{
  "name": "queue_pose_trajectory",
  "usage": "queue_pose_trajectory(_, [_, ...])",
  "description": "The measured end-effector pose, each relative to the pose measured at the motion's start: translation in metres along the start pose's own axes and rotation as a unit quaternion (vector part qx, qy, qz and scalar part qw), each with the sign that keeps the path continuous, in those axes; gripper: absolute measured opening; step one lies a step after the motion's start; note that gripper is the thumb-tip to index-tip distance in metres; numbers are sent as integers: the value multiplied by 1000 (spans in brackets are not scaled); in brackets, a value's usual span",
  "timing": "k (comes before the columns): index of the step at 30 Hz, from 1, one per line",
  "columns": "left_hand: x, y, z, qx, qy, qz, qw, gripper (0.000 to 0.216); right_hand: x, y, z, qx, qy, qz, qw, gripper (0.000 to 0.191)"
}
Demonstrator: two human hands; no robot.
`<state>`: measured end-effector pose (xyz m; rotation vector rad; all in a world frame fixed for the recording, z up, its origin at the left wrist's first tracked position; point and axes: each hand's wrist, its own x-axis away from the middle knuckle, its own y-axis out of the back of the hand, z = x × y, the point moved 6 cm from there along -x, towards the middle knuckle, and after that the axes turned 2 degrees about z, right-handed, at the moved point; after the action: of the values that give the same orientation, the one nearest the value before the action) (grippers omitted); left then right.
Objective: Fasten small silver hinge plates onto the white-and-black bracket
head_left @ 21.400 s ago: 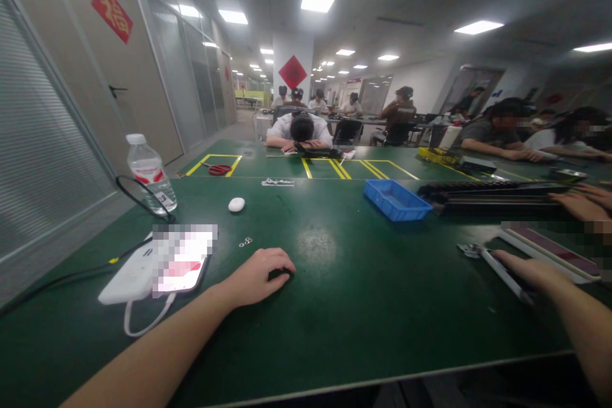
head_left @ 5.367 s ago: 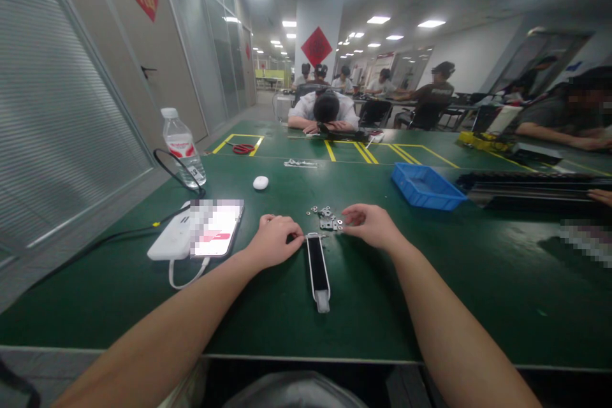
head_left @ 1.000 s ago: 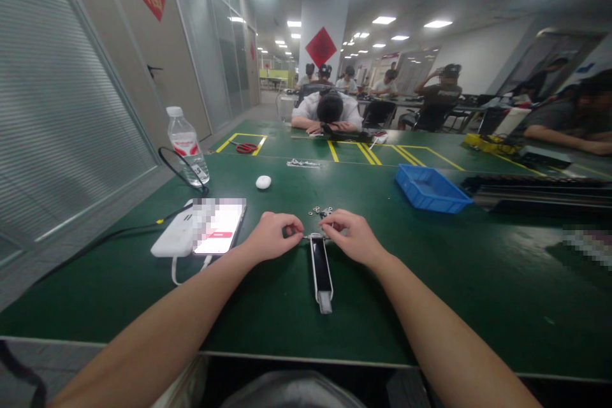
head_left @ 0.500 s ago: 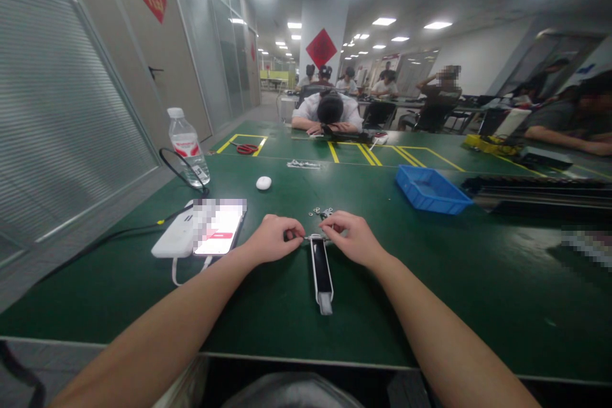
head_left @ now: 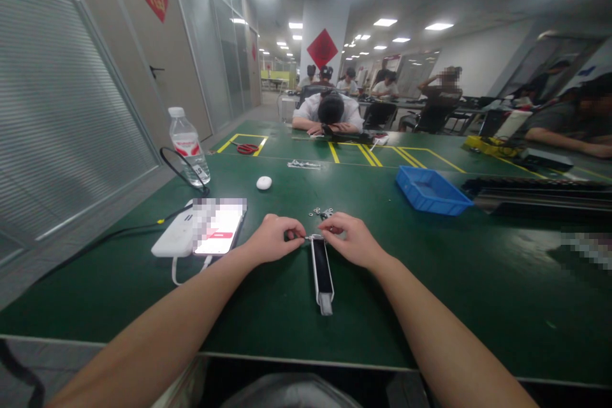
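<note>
A narrow black bar with silver ends [head_left: 322,271] lies lengthwise on the green table [head_left: 430,293] in front of me. My left hand [head_left: 275,239] is curled at the bar's far end, pinching a small metal part against it. My right hand [head_left: 351,239] is also closed in a pinch on the other side of that end; what its fingers hold is too small to name. A little pile of small metal washers and nuts [head_left: 322,211] lies just beyond my fingertips.
A lit phone [head_left: 217,227] rests on a white power bank [head_left: 175,239] with cables at the left. A water bottle [head_left: 188,146], a white oval object [head_left: 263,183], a blue tray [head_left: 431,191] and long black rails [head_left: 540,194] stand farther back. Other people sit at the tables beyond.
Both hands stay pinched at the bar's far end; my right hand has shifted slightly down and closer to the bar. Earlier the bar and the parts pile were not on the table before me.
</note>
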<state>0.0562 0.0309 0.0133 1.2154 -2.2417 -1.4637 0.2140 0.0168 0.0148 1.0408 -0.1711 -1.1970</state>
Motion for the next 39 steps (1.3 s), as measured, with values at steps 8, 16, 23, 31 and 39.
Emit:
queue_pose_trajectory(8, [0, 0, 1, -20, 5, 5, 1000, 10, 1, -3, 3, -2, 10, 46, 999, 19])
queue_pose_trajectory(16, [0, 1, -1, -29, 26, 12, 999, 13, 1, -8, 6, 3, 18, 74, 997, 19])
queue_pose_trajectory(23, [0, 0, -1, -27, 28, 12, 999, 12, 1, -9, 8, -1, 21, 83, 996, 18])
queue_pose_trajectory(31, [-1, -3, -1, -20, 31, 23, 999, 12, 1, -10, 10, -9, 21, 85, 996, 18])
queue_pose_trajectory(39, [-1, -8, 2, -13, 19, 12, 1000, 10, 2, -13, 7, -28, 15, 71, 997, 20])
